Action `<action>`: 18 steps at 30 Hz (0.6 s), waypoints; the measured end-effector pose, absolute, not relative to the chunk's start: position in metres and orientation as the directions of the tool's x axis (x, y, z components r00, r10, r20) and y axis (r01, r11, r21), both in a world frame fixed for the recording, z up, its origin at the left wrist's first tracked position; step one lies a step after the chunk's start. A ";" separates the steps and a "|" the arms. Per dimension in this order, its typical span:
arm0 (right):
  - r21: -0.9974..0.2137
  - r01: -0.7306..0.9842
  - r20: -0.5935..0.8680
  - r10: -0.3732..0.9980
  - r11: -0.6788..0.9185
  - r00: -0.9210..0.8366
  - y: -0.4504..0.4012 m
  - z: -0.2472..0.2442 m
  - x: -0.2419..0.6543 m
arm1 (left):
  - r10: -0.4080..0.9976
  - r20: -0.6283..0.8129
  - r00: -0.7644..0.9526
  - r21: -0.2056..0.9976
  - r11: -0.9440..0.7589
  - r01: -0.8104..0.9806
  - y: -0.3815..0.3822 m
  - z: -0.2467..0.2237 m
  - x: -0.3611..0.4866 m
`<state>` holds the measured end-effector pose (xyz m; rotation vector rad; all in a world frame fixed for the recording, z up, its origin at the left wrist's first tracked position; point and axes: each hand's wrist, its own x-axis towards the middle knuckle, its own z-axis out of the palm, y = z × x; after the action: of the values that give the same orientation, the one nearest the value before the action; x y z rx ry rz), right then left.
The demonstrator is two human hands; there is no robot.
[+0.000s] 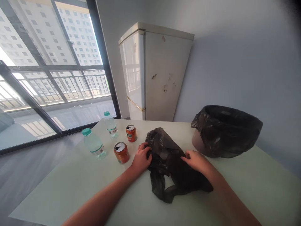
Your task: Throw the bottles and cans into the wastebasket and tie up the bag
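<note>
A black plastic bag (164,150) lies crumpled on the table, its loop handles toward me. My left hand (142,158) is at the bag's left edge, with its fingers curled onto the plastic. On the opposite side my right hand (195,160) pinches the bag's right edge between thumb and fingers. Just left of my left hand stands an opened orange can (121,153), with a second orange can (131,133) behind it. Both cans are upright.
Two clear bottles with green caps, a nearer one (94,145) and a farther one (111,126), stand left of the cans. At the right is a bin (198,142) lined with a black bag (221,138). Behind the white table (77,182) stands a refrigerator (164,59).
</note>
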<state>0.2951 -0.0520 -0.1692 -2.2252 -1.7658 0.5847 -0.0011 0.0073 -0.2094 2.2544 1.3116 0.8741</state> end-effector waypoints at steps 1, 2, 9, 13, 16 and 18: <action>-0.491 0.851 -0.198 0.975 -0.187 0.100 -0.056 -0.162 0.295 | 0.872 0.307 0.381 0.627 -0.486 0.609 0.007 -0.208 -0.001; -0.580 0.806 -0.239 0.971 -0.117 -0.031 -0.062 -0.153 0.294 | 0.874 0.293 0.388 0.654 -0.479 0.586 0.007 -0.206 0.000; -0.923 0.376 -0.110 0.887 0.076 -0.448 -0.071 -0.122 0.296 | 0.854 0.284 0.436 0.737 -0.485 0.470 0.002 -0.200 0.001; -0.936 0.351 0.051 0.992 0.008 0.114 -0.040 -0.172 0.299 | 0.816 0.312 0.487 0.737 -0.532 0.418 0.001 -0.201 0.002; -0.947 0.320 0.091 0.959 0.001 0.267 -0.021 -0.202 0.300 | 0.766 0.333 0.550 0.758 -0.565 0.327 -0.001 -0.200 0.005; -0.956 0.294 0.102 0.951 0.012 0.292 -0.013 -0.209 0.300 | 0.719 0.341 0.606 0.768 -0.584 0.261 -0.003 -0.197 0.006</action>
<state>0.3004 -0.0130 -0.2089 -1.5046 -1.2032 0.7810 0.0060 -0.0033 -0.1968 2.1444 0.7693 0.8579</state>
